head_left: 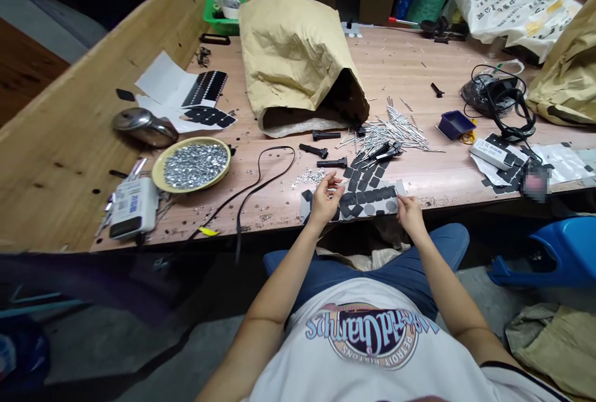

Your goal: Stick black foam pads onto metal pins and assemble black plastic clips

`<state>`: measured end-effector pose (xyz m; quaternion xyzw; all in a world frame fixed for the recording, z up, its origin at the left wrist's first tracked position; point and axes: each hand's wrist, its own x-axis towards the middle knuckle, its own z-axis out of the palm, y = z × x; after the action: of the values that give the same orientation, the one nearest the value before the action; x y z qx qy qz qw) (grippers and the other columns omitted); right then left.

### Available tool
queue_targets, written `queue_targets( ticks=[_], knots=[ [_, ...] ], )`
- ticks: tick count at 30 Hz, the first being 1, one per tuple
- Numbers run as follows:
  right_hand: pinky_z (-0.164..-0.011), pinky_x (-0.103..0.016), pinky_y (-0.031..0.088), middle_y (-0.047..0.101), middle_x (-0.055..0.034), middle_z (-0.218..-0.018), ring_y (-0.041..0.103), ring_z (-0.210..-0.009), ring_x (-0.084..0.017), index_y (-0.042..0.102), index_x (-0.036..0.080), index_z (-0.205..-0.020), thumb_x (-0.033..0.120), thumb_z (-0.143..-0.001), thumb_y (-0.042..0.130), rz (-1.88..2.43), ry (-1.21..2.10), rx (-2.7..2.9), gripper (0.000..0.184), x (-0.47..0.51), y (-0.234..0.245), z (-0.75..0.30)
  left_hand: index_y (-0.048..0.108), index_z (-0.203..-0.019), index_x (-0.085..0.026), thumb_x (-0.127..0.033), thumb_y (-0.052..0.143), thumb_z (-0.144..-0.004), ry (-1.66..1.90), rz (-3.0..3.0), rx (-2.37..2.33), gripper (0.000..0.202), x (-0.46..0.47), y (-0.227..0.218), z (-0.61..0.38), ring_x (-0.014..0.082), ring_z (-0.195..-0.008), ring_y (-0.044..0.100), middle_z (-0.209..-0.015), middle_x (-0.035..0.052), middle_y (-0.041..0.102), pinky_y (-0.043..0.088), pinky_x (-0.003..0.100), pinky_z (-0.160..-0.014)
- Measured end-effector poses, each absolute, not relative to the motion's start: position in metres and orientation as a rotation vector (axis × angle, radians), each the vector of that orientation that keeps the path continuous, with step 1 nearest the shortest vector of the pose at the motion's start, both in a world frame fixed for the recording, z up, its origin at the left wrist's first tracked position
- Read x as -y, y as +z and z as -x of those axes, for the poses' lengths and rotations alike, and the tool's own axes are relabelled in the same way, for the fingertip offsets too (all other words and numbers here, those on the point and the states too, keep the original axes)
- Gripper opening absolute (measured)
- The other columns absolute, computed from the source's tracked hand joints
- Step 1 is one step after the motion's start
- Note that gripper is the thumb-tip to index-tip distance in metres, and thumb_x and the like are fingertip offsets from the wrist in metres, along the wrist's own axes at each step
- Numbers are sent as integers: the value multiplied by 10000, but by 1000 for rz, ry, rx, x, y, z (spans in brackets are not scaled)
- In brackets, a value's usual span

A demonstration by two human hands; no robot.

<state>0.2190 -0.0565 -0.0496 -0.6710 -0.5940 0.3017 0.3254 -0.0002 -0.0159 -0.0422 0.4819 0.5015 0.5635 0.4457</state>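
A pale backing sheet with black adhesive pads [375, 196] lies along the front edge of the bench. My right hand [410, 214] pinches its right end between thumb and fingers. Over the left part of the sheet is my left hand [326, 200], its fingers loosely curled and apart, with nothing visible in them. More black pads [364, 173] lie just beyond the sheet. Several black plastic clamp-like parts [332, 163] rest beyond my left hand, near a scatter of small metal nuts [308, 177]. A heap of thin metal rods [395, 132] lies farther back.
A large brown paper sack [298, 54] lies open towards me. To the left are a yellow bowl [157, 172] of small metal pieces, a white box [135, 208] and a black strap [261, 181]. On the right are a dark blue tray [456, 125] and black cabled goggles [512, 110].
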Motion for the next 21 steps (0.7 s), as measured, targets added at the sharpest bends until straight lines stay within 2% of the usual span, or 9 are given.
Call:
queue_targets(
  ticks=[5,10,12,14,16,19,21],
  knots=[
    [-344,-206,417,495,-43,-921,427,-405,-14,669,171,-1048,482,-851,472,1588,1250,1558,418,68,-39,-198,563,-1131,-179,-326,640,-755,1415,-1198,-1210,411,17,-42,-2,146,-875,607,-957,71,642,480,229,-689],
    [-371,-204,436,476,-37,-947,463,-442,-22,641,218,-1127,478,-889,425,1413,1289,1703,413,91,-25,-183,608,-1021,-175,-317,626,-764,1396,-1142,-1252,293,21,-45,-4,134,-790,612,-847,47,639,487,230,-680],
    [-455,-223,486,496,-41,-947,524,-521,-55,653,238,-1115,450,-902,429,1323,1258,1946,374,97,-22,-182,616,-993,-176,-311,626,-763,1406,-1123,-1270,268,22,-47,-4,135,-778,613,-845,47,640,489,231,-678],
    [-613,-261,529,527,-50,-941,583,-665,-107,670,239,-1084,415,-907,452,1256,1075,2190,331,94,-20,-183,623,-982,-177,-299,626,-760,1417,-1127,-1285,254,22,-47,-4,139,-788,616,-851,49,646,488,231,-676],
    [-741,-298,518,557,-71,-960,593,-809,-154,671,225,-1076,367,-921,445,1266,768,2317,309,74,-17,-186,632,-963,-173,-278,627,-751,1423,-1129,-1318,236,22,-45,-2,142,-784,616,-843,50,651,483,231,-666],
    [-782,-335,483,584,-120,-1038,562,-917,-205,640,178,-1122,246,-939,382,1402,295,2356,323,15,-9,-192,643,-923,-165,-252,610,-747,1470,-1113,-1409,199,20,-41,4,143,-779,612,-840,52,657,476,236,-673],
    [-807,-367,455,572,-167,-1142,531,-1002,-248,614,127,-1158,143,-902,407,1496,61,2459,329,-30,-3,-195,646,-898,-161,-247,586,-756,1529,-1105,-1496,177,18,-38,13,145,-783,608,-847,54,660,473,245,-692]
  ],
)
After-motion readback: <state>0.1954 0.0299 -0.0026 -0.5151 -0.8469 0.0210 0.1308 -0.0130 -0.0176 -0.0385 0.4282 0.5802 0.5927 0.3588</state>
